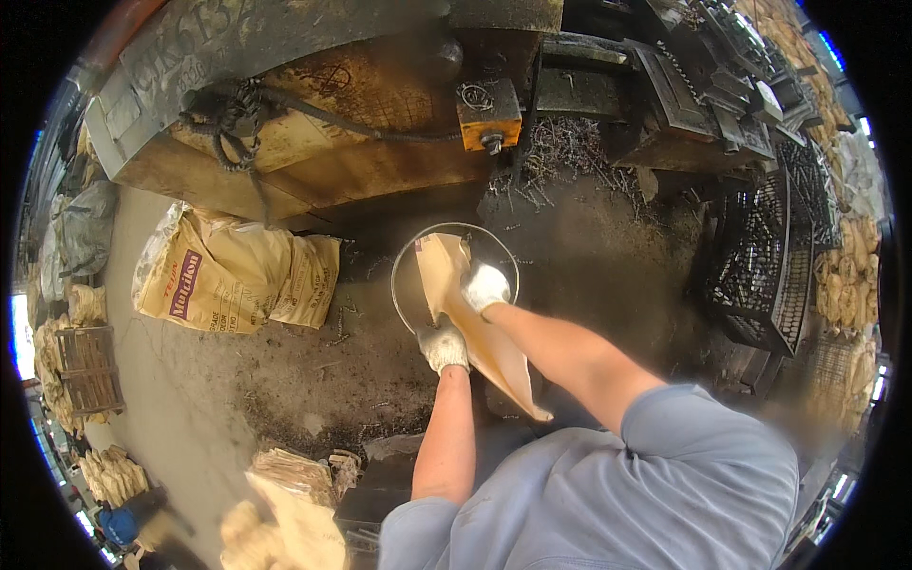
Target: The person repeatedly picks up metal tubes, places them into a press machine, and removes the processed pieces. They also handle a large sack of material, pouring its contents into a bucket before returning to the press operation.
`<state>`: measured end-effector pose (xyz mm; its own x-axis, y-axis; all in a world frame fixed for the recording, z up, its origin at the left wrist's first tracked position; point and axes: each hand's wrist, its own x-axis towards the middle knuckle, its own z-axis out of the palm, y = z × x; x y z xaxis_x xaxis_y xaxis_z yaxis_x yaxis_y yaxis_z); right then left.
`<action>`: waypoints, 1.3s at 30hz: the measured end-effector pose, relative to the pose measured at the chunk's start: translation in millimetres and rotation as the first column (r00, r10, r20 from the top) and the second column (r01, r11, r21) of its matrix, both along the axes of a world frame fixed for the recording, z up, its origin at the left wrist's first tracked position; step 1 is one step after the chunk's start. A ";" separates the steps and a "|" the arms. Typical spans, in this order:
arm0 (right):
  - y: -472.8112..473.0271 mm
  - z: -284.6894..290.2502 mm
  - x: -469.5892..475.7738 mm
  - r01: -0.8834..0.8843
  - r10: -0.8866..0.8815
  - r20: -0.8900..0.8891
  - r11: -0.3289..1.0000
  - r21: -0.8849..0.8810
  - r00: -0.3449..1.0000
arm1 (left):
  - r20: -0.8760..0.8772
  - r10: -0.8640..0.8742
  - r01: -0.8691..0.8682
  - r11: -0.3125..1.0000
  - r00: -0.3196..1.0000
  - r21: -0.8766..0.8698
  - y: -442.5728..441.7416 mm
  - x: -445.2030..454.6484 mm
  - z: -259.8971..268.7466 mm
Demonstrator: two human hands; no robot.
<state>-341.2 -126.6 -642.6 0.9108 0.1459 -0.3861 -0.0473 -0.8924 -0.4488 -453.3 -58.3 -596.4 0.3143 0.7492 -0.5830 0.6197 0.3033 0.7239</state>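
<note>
Both my hands wear white knit work gloves. Between them is a brown paper sack (pixel 456 285), long and partly folded, its lower end hanging towards my body. My left hand (pixel 443 346) grips its left edge, at the near side of a thin round hoop or rim (pixel 518 267). My right hand (pixel 489 286) is closed on the sack's right side, within the outline of that hoop. The sack's upper end lies inside the hoop too. Whether the hoop belongs to a container cannot be told. My fingertips are mostly hidden.
A full printed paper sack (pixel 235 274) lies on the floor at left. Ahead stands an oily lathe (pixel 306 164) with a corded control box (pixel 488 114); metal shavings (pixel 570 149) lie beside it. Black crates of metal parts (pixel 755 249) are at right, stacked paper (pixel 292 474) at lower left.
</note>
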 end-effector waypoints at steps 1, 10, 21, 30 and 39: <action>-1.5 9.5 -3.9 0.009 -0.009 0.025 1.000 0.006 1.000 | 0.097 0.250 -0.247 0.968 0.963 -0.045 -6.6 5.9 -24.5; -91.9 -17.4 108.6 -0.404 0.403 0.253 0.913 -0.050 0.879 | -0.520 -0.257 0.522 0.715 0.815 0.465 83.5 18.7 -39.7; -69.9 -66.1 157.8 -0.601 0.520 0.438 0.797 0.062 0.734 | -0.081 -0.233 0.247 0.910 0.969 0.335 145.3 85.4 -102.0; -4.0 -61.6 185.3 -0.465 0.450 0.254 0.886 -0.005 0.856 | -0.131 -0.093 0.147 0.857 0.987 0.494 146.5 78.4 -158.1; 13.2 -107.6 218.3 -0.497 0.502 -0.260 0.863 0.087 0.825 | 0.135 0.159 -0.046 0.795 0.978 -0.605 177.9 22.8 -242.2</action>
